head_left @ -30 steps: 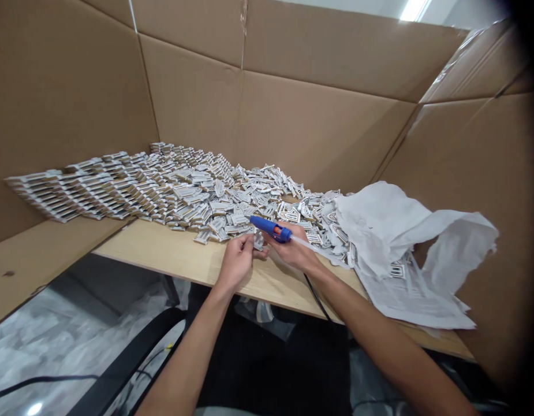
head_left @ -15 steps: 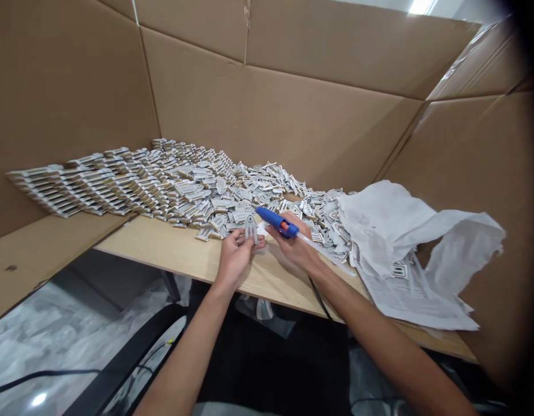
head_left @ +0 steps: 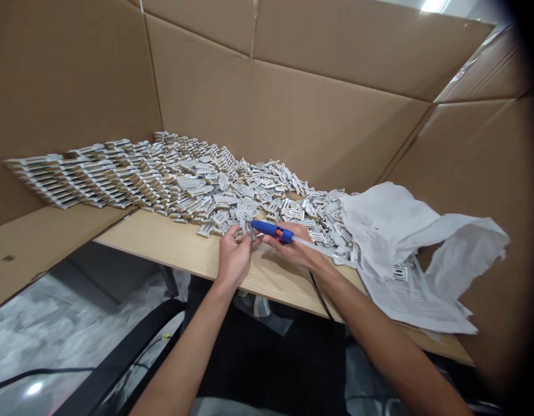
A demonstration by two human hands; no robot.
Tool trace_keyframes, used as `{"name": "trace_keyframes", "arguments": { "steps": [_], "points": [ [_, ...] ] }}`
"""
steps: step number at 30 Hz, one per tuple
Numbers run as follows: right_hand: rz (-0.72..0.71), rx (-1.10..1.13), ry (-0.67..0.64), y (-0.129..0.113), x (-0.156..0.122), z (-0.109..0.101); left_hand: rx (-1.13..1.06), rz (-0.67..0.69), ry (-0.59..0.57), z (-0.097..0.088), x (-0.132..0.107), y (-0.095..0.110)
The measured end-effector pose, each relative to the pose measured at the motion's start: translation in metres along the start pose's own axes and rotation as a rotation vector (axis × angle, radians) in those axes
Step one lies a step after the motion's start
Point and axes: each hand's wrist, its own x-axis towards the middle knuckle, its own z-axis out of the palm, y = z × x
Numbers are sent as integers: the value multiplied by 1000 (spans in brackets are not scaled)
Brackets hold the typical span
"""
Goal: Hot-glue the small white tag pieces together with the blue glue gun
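My left hand (head_left: 234, 257) pinches a small white slotted plastic part (head_left: 248, 228) at the front of the heap. My right hand (head_left: 295, 251) grips a blue hot glue gun (head_left: 271, 230), with a clear glue stick (head_left: 312, 247) running out behind it. The gun's nozzle points left, right by the held part, and I cannot tell whether they touch. Behind my hands lies a large heap of similar white-and-tan parts (head_left: 197, 188), in neat overlapping rows at the left and loose at the right.
The parts rest on a pale wooden table (head_left: 163, 242), with cardboard walls (head_left: 292, 115) behind and beside it. Crumpled white paper (head_left: 400, 248) lies at the right. A black cable (head_left: 319, 294) hangs off the front edge, above a chair's dark armrest (head_left: 132, 352).
The glue gun has swung left and down, bringing its nozzle closer to the held part. My hands are nearer each other, and the view has shifted slightly.
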Motion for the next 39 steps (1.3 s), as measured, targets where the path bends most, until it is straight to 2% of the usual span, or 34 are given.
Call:
{"name": "trace_keyframes", "arguments": {
  "steps": [9,16,30,36,39],
  "points": [
    [-13,-57,-30,3,-1,2,50,64,-52,-8,8,-14],
    [-10,-57,-73,2,0,0,142,101,-42,-13,10,-20],
    [-51,-58,-92,0,0,1,179,134,-35,-14,10,-20],
    [-107,-63,-61,-6,-5,10,389,250,-17,-18,9,-17],
    [-113,-80,95,-8,-5,9,261,205,13,-16,12,-19]
  ]
}}
